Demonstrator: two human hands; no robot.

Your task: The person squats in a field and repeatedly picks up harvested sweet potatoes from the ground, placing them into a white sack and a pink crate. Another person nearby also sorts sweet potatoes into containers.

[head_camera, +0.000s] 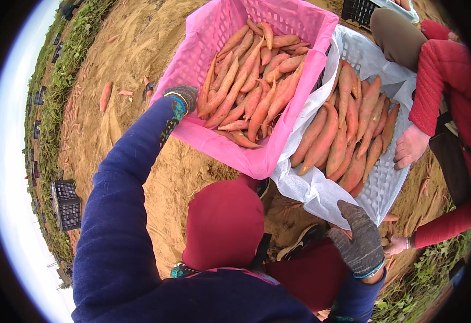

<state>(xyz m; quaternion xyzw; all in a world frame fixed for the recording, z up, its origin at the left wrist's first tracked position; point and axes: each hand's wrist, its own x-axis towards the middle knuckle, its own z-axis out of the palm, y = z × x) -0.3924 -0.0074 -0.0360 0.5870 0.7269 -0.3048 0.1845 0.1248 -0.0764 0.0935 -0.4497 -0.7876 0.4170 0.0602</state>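
Note:
My left hand [185,98], in a grey knit glove, reaches over the left rim of a crate lined with pink fabric [219,143]. Its fingers are partly hidden beside the orange-red sweet potatoes [239,89] heaped inside, so whether it grips anything is unclear. A second crate, lined with white fabric [324,198], stands against the pink one and holds larger sweet potatoes [348,125]. By that crate's near corner is my right hand [358,236], gloved too, its thumb and fingers apart with nothing visible in them.
A co-worker in red sits at the right, one bare hand [411,146] at the white crate's rim, the other [397,245] low near the ground. Loose sweet potatoes [106,97] lie on the sandy soil [171,202]. A black plastic crate [66,205] stands left, near green vines [68,66].

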